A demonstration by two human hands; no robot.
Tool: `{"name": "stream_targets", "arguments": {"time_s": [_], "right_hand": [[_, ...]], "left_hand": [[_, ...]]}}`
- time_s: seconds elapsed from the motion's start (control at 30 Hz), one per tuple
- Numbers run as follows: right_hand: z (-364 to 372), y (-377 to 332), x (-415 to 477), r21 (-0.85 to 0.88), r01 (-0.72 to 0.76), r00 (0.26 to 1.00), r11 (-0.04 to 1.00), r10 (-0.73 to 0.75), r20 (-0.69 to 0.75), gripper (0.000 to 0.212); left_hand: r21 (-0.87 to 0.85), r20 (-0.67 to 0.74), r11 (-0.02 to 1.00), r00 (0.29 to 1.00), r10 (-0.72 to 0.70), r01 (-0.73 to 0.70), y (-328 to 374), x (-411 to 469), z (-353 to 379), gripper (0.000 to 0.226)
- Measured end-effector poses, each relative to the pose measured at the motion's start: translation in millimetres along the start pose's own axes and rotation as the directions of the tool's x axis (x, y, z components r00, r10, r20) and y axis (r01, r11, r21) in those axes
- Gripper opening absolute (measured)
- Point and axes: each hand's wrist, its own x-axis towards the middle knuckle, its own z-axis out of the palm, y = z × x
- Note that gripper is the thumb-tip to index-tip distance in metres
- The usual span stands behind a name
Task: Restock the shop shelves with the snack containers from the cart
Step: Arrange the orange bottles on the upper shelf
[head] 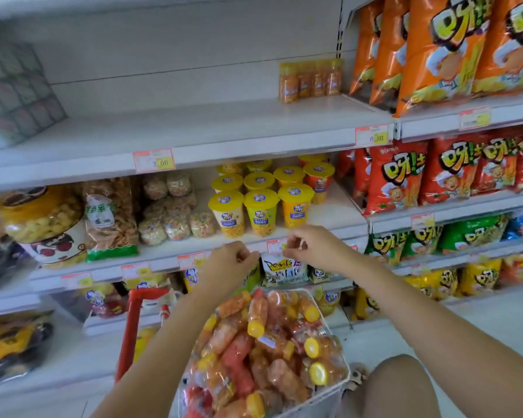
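From the head camera: your left hand and right hand hover above the cart, fingers curled and pinched, though whether they grip wrapping I can't tell. The snack containers lie heaped in the cart below your wrists. Take one by the body, not the yellow cap. The upper shelf stands mostly bare beside four small bottles, so lift clear of its price-tag lip. The yellow-lidded cups crowd the middle shelf.

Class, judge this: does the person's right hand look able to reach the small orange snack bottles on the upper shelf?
Probably yes: the right hand looks empty, and bare shelf lies before the small orange snack bottles, with nothing between.
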Motion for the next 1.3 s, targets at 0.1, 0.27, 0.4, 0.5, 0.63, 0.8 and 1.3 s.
{"name": "stream_targets", "arguments": {"time_s": [0.1,0.27,0.4,0.5,0.63,0.8,1.3], "right_hand": [[58,25,-7,-0.008,-0.210,0.965,0.978,0.208,0.159,0.050],[129,51,-5,-0.022,-0.360,0.909,0.933,0.356,0.215,0.067],[162,68,1,-0.055,-0.392,0.892,0.918,0.394,0.223,0.079],[178,76,9,-0.092,-0.376,0.909,0.922,0.386,0.158,0.079],[188,85,18,-0.060,-0.397,0.914,0.916,0.400,0.064,0.062],[180,97,19,-0.074,-0.245,0.952,0.967,0.254,0.170,0.034],[-39,4,-17,0.372,0.099,0.941,0.923,0.034,-0.336,0.044]], "left_hand": [[0.034,0.166,0.967,0.953,-0.255,0.253,-44,-18,46,0.021],[0.076,0.316,0.894,0.840,-0.442,0.441,-72,-45,92,0.046],[0.215,0.276,0.853,0.809,-0.519,0.475,-71,-48,108,0.059],[0.252,0.233,0.844,0.817,-0.527,0.473,-64,-47,113,0.064],[0.149,0.224,0.832,0.801,-0.555,0.534,-65,-38,117,0.046],[-0.152,0.271,0.735,0.743,-0.612,0.660,-77,-32,103,0.033],[-0.817,0.027,0.575,0.993,0.114,-0.044,49,6,-88,0.030]]}}
